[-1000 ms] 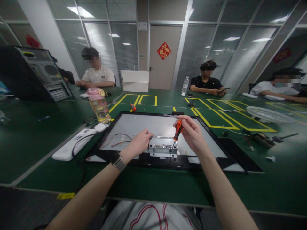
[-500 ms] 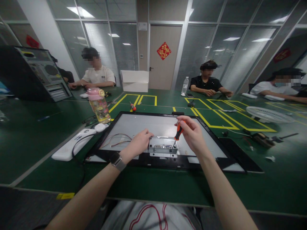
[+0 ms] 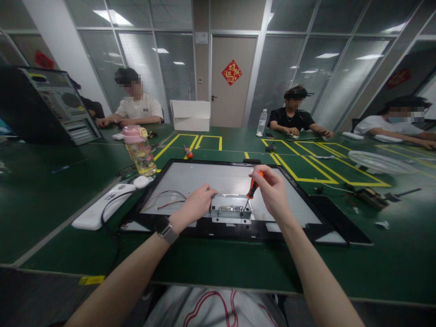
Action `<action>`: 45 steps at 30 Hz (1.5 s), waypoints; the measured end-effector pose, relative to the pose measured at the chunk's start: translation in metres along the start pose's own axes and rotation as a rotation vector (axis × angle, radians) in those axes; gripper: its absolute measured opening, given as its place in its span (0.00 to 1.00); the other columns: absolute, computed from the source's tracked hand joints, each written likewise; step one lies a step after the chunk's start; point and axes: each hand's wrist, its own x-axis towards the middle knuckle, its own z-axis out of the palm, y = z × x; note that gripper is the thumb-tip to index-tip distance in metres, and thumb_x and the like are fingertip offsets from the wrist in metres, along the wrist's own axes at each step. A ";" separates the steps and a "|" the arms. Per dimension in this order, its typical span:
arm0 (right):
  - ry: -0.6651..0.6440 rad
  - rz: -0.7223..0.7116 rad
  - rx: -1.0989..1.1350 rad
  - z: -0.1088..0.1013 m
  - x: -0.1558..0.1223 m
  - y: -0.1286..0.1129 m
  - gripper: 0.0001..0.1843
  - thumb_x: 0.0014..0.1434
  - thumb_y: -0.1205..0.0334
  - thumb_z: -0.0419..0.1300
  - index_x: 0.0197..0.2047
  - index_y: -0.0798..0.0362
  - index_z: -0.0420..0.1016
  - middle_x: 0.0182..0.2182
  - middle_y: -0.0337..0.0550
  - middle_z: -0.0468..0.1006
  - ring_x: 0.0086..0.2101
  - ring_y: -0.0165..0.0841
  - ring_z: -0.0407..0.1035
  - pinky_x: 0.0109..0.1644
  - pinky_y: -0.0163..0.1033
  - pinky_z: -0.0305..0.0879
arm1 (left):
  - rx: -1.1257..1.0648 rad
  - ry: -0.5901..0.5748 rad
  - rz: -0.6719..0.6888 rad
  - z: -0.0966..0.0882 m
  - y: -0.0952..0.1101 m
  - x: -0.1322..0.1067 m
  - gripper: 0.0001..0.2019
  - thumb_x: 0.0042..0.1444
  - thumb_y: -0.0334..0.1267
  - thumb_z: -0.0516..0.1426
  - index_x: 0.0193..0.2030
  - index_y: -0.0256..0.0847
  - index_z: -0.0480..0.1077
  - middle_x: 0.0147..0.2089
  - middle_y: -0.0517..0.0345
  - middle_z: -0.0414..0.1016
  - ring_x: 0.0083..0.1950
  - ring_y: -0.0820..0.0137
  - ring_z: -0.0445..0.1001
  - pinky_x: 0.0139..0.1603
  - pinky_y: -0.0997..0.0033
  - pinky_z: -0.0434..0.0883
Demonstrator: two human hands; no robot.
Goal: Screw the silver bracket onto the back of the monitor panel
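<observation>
My right hand (image 3: 271,188) is closed around the orange and black handle of a screwdriver (image 3: 252,188). The screwdriver leans, and its tip meets the right end of a silver metal bracket (image 3: 230,203). At the bracket's left edge, my left hand (image 3: 196,202) grips it with bent fingers; the thumb is mostly hidden. Beneath the bracket lies a flat panel with a black frame (image 3: 221,230) and a pale grey back, apparently a monitor. Thin wires (image 3: 170,194) run across the panel to the left of my left hand.
A white power bank-like block (image 3: 98,208) with a black cable and a pink-lidded bottle (image 3: 139,150) stand left. Right are a black strip (image 3: 340,220) and a dark tool-like device (image 3: 371,197). A computer case (image 3: 51,106) stands far left. Several people sit across the green table.
My hands stay almost in place, the screwdriver still at the bracket's right end. Across the table, the hands of the person in black have shifted. The view has moved very slightly.
</observation>
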 end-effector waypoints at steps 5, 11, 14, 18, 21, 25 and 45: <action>-0.015 0.042 0.026 0.001 -0.001 -0.002 0.09 0.57 0.54 0.64 0.41 0.46 0.76 0.31 0.39 0.75 0.34 0.33 0.70 0.38 0.38 0.67 | -0.016 0.003 -0.006 -0.002 0.002 -0.001 0.19 0.63 0.26 0.45 0.54 0.38 0.71 0.48 0.48 0.70 0.47 0.66 0.73 0.53 0.65 0.69; -0.093 0.034 0.088 0.004 -0.002 -0.005 0.09 0.61 0.52 0.60 0.37 0.47 0.77 0.32 0.41 0.75 0.35 0.33 0.70 0.42 0.41 0.68 | -0.007 0.004 -0.004 -0.002 0.002 -0.002 0.19 0.63 0.27 0.45 0.54 0.38 0.72 0.48 0.49 0.70 0.47 0.66 0.73 0.52 0.67 0.69; -0.068 0.012 0.060 0.003 -0.002 -0.002 0.06 0.58 0.54 0.64 0.35 0.46 0.78 0.33 0.39 0.73 0.35 0.33 0.69 0.41 0.40 0.68 | -0.008 0.011 0.008 -0.002 0.001 -0.001 0.19 0.63 0.27 0.45 0.54 0.38 0.71 0.48 0.49 0.70 0.46 0.66 0.73 0.52 0.66 0.69; -0.031 0.000 0.049 0.001 -0.002 0.000 0.04 0.55 0.57 0.68 0.33 0.45 0.78 0.32 0.37 0.72 0.34 0.30 0.67 0.38 0.36 0.65 | -0.012 0.009 0.003 -0.002 0.001 -0.001 0.19 0.63 0.27 0.45 0.54 0.38 0.71 0.48 0.49 0.70 0.46 0.67 0.73 0.52 0.67 0.70; -0.035 0.016 0.048 0.000 -0.003 -0.001 0.03 0.57 0.57 0.66 0.35 0.45 0.79 0.29 0.36 0.72 0.31 0.29 0.65 0.35 0.35 0.64 | -0.016 0.006 0.000 -0.003 0.002 -0.001 0.19 0.63 0.26 0.46 0.54 0.38 0.71 0.48 0.49 0.70 0.47 0.67 0.73 0.52 0.67 0.69; -0.051 0.032 0.069 0.001 -0.002 -0.003 0.08 0.60 0.55 0.63 0.42 0.45 0.79 0.30 0.37 0.74 0.32 0.30 0.68 0.37 0.36 0.65 | -0.015 -0.006 -0.002 -0.003 0.003 -0.001 0.19 0.63 0.26 0.46 0.54 0.37 0.71 0.48 0.48 0.70 0.47 0.66 0.73 0.53 0.66 0.69; -0.080 0.013 0.056 0.002 -0.003 -0.005 0.09 0.61 0.54 0.61 0.43 0.47 0.78 0.32 0.40 0.77 0.33 0.32 0.71 0.39 0.39 0.68 | -0.009 0.002 -0.004 -0.002 0.001 -0.001 0.19 0.63 0.26 0.46 0.54 0.38 0.72 0.48 0.49 0.70 0.46 0.66 0.74 0.52 0.65 0.70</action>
